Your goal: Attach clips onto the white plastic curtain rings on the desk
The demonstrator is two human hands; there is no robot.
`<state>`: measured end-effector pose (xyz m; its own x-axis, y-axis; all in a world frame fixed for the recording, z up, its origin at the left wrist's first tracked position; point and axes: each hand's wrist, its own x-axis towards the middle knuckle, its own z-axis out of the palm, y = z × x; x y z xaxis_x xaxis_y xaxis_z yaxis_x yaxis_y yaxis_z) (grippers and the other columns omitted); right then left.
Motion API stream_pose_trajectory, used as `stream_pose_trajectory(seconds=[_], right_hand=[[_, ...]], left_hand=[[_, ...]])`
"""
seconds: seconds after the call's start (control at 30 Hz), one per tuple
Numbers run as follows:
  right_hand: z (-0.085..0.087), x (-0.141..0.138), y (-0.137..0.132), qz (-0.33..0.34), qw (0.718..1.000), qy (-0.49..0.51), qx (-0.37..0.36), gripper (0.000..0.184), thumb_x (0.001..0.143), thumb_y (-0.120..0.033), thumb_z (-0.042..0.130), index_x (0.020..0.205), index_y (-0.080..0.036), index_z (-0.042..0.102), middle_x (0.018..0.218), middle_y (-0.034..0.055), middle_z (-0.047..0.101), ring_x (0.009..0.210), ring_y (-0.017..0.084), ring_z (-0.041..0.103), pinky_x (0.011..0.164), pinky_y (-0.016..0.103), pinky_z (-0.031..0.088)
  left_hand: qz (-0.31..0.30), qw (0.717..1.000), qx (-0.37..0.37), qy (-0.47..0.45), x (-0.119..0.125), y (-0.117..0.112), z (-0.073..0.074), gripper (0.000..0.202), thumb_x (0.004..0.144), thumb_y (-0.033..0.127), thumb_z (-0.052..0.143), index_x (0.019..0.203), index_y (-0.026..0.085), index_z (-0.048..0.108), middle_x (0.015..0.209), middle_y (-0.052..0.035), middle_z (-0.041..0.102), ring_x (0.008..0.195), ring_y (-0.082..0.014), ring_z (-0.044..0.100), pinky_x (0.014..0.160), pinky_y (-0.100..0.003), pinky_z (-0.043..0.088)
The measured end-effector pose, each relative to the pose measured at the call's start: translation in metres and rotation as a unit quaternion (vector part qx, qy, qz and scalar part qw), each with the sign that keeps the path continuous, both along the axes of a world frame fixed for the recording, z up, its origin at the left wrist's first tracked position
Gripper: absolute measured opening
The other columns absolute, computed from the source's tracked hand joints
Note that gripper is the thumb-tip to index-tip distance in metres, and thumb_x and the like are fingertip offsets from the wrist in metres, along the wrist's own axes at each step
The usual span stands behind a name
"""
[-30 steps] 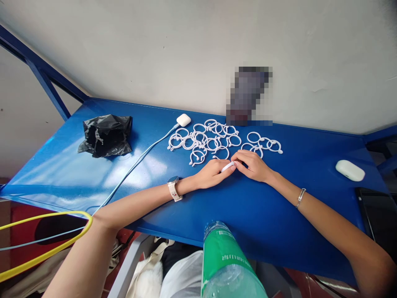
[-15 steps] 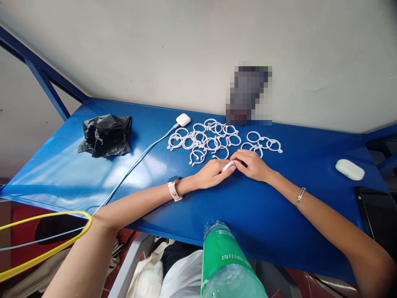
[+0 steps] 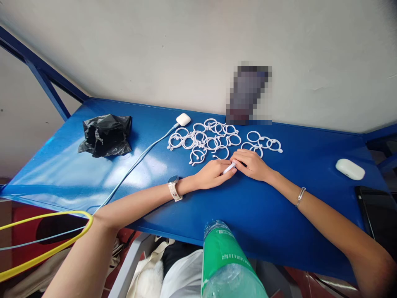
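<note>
Both my hands meet over the middle of the blue table. My left hand (image 3: 212, 174) is closed around a white plastic ring (image 3: 228, 168), which shows between thumb and fingers. The fingertips of my right hand (image 3: 250, 164) pinch the same ring at its right end; most of the ring is hidden by the fingers. Just beyond my hands lies a loose pile of white rings (image 3: 200, 138) with small eyelets, probably curtain rings. A smaller group of such rings (image 3: 266, 142) sits to the right, partly behind my right hand.
On the blue table (image 3: 297, 207) stand a crumpled black plastic bag (image 3: 107, 136), a white charger (image 3: 183, 120) with a pale blue cable, a white earbud case (image 3: 350, 169) and a black phone-like device (image 3: 378, 213). A green-labelled bottle (image 3: 226, 256) rises at the near edge.
The ring between my hands has tilted slightly, and my left fingers have shifted a little on it. Everything else on the table is where it was.
</note>
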<state>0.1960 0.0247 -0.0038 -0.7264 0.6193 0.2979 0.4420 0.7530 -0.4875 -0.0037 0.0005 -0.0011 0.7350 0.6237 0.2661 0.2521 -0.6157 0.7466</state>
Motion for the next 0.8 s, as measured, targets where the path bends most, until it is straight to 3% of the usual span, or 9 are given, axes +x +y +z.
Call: stream_pose_trajectory(seconds=[0.8], right_hand=[[0.0011,0.0011,-0.0007,0.003,1.0,-0.019,-0.024,0.028,0.099,-0.026,0.037,0.078,-0.019,0.054,0.073,0.0032,0.06,0.067,0.016,0.05,0.066,0.03,0.038]], left_hand=[[-0.019,0.997,0.057,0.046,-0.0004,0.0007,-0.0026,0.042,0.102,0.031,0.028,0.079,0.013,0.059,0.085,-0.0081,0.063,0.073,-0.0145,0.056,0.069,-0.026,0.042]])
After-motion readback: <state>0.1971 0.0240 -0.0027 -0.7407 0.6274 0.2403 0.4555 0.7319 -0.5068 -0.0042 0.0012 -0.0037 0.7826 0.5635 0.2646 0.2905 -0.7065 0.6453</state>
